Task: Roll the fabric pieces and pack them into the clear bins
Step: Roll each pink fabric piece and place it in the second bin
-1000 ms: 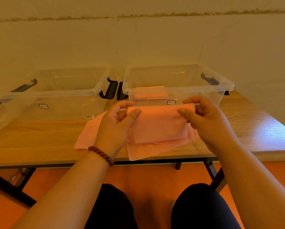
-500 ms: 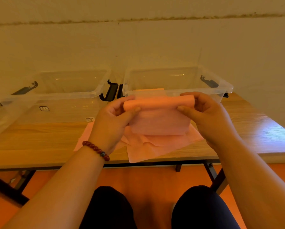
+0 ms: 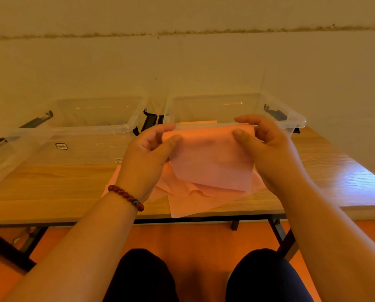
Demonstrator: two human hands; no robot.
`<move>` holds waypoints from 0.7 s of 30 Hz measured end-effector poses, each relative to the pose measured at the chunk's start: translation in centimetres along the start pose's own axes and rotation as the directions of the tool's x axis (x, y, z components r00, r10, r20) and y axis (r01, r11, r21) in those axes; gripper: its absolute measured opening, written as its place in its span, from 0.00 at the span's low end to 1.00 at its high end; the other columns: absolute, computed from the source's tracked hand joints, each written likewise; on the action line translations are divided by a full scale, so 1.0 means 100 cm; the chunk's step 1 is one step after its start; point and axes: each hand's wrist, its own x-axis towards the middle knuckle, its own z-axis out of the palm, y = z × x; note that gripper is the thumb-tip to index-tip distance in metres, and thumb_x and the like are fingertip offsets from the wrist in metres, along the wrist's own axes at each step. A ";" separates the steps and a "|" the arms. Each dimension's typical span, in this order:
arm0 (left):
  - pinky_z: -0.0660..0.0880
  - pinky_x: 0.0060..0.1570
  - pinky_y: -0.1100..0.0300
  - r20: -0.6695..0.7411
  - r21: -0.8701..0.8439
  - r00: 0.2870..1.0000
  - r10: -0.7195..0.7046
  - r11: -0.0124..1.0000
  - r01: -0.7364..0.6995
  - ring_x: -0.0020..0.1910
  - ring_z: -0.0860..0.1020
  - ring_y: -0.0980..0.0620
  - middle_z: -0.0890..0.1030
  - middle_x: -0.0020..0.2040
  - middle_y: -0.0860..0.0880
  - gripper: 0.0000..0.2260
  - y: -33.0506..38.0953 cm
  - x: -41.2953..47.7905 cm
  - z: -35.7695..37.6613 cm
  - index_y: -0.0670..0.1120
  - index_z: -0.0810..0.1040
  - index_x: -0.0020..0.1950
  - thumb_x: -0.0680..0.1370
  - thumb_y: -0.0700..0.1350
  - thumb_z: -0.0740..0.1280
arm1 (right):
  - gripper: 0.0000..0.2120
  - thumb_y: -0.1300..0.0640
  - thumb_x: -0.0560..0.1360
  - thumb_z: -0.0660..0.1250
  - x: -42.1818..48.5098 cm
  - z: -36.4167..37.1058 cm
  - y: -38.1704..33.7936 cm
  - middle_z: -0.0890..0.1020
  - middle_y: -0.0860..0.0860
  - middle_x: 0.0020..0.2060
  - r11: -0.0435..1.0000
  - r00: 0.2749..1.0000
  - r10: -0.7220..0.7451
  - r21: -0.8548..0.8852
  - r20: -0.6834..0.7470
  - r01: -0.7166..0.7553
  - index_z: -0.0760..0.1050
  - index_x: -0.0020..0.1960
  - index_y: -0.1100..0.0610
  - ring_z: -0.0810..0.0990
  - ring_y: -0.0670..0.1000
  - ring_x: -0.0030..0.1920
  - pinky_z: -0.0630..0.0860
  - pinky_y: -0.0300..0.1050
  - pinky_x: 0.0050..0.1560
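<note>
Pinching the top corners of a pink cloth (image 3: pixel 212 158), the left hand (image 3: pixel 145 162) and right hand (image 3: pixel 269 149) hold it above loose pink sheets (image 3: pixel 195 201) at the tabletop's (image 3: pixel 51 188) near edge. Beyond stand two clear bins side by side: the left bin (image 3: pixel 84 147), and the right bin (image 3: pixel 295 120), where another pink piece (image 3: pixel 196 122) shows inside.

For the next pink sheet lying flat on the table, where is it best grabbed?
Likely the flat sheet by its near corner, pinched from the person's side: that corner reaches the front edge of the table, uncovered, while the rest lies flat beneath the held piece.
</note>
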 end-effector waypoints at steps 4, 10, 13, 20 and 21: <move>0.79 0.45 0.64 0.012 0.046 1.000 -0.007 0.999 0.006 0.48 0.80 0.62 0.82 0.50 0.59 0.09 0.000 -0.002 0.000 0.59 0.79 0.52 0.73 0.48 0.71 | 0.02 0.49 0.77 0.68 0.002 0.002 -0.001 0.81 0.43 0.45 0.999 0.999 0.035 -0.014 -0.026 -0.036 0.79 0.47 0.43 0.79 0.44 0.48 0.77 0.49 0.50; 0.78 0.38 0.67 -0.009 0.032 1.000 -0.015 0.999 0.015 0.45 0.80 0.64 0.82 0.48 0.59 0.11 0.001 -0.002 -0.002 0.53 0.80 0.58 0.76 0.47 0.69 | 0.11 0.57 0.72 0.74 0.001 0.000 0.002 0.82 0.43 0.51 0.994 0.993 0.085 0.069 0.083 -0.090 0.79 0.50 0.43 0.81 0.45 0.49 0.81 0.49 0.50; 0.77 0.35 0.69 -0.011 0.023 1.000 -0.019 1.000 0.019 0.41 0.79 0.68 0.82 0.42 0.60 0.10 0.002 -0.003 -0.001 0.57 0.77 0.57 0.76 0.48 0.68 | 0.09 0.55 0.73 0.73 0.000 0.000 0.002 0.82 0.44 0.49 0.995 0.997 0.065 0.068 0.040 -0.068 0.78 0.48 0.42 0.80 0.46 0.47 0.79 0.49 0.48; 0.79 0.44 0.63 0.019 0.023 1.000 0.011 1.000 -0.011 0.49 0.81 0.59 0.83 0.49 0.55 0.12 0.000 -0.005 -0.003 0.55 0.78 0.55 0.74 0.43 0.72 | 0.02 0.54 0.74 0.71 0.001 0.001 0.002 0.83 0.43 0.37 0.991 0.996 0.087 0.100 0.020 -0.088 0.80 0.46 0.48 0.81 0.42 0.40 0.80 0.49 0.48; 0.80 0.45 0.62 0.010 0.025 1.000 0.017 1.000 -0.017 0.49 0.81 0.57 0.83 0.49 0.54 0.11 0.000 -0.005 -0.003 0.54 0.79 0.54 0.74 0.43 0.71 | 0.02 0.53 0.74 0.72 0.001 0.001 0.003 0.83 0.43 0.39 0.991 0.996 0.086 0.100 0.022 -0.087 0.80 0.46 0.47 0.81 0.44 0.42 0.80 0.51 0.50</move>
